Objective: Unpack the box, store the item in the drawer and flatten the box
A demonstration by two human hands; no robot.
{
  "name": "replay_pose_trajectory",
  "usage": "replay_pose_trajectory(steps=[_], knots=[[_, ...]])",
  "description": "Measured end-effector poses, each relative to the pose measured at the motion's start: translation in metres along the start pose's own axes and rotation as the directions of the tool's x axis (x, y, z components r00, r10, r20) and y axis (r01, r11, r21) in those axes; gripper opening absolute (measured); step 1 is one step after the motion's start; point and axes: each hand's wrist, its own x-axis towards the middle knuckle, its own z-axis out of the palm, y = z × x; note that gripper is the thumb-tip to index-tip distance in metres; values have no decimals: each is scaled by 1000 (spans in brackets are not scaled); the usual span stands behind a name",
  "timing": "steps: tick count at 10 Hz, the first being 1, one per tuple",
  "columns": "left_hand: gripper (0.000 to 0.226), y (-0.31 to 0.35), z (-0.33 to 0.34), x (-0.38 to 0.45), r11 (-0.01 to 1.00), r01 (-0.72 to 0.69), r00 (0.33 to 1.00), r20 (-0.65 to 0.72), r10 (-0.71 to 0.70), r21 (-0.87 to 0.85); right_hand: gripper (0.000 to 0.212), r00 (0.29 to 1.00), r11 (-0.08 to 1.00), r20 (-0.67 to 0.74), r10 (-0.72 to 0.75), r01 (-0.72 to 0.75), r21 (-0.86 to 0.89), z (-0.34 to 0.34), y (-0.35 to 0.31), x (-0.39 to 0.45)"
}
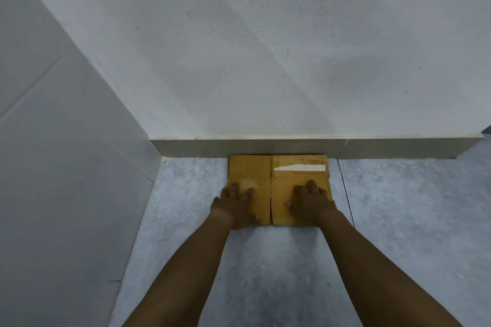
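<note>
A flattened brown cardboard box (265,180) lies on the blue-grey floor, its far edge against the skirting board. It shows a white strip of torn label and a faint red printed frame near the top right. My left hand (235,204) rests palm down on its left panel, fingers spread. On the right panel my right hand (310,203) lies flat the same way. Neither hand grips anything. No drawer or unpacked item is in view.
A white wall (265,48) rises behind the box above a grey skirting board (212,147). A pale grey panel or wall (66,167) stands at the left, forming a corner. Blue-grey floor (411,220) extends right and toward me.
</note>
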Motion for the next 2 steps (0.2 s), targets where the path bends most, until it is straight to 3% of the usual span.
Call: replay_pose_trajectory(steps=[2], knots=[[79, 10, -20, -37, 997, -11, 1000, -29, 9, -74, 73, 995, 997, -88, -39, 33, -66, -20, 1, -30]])
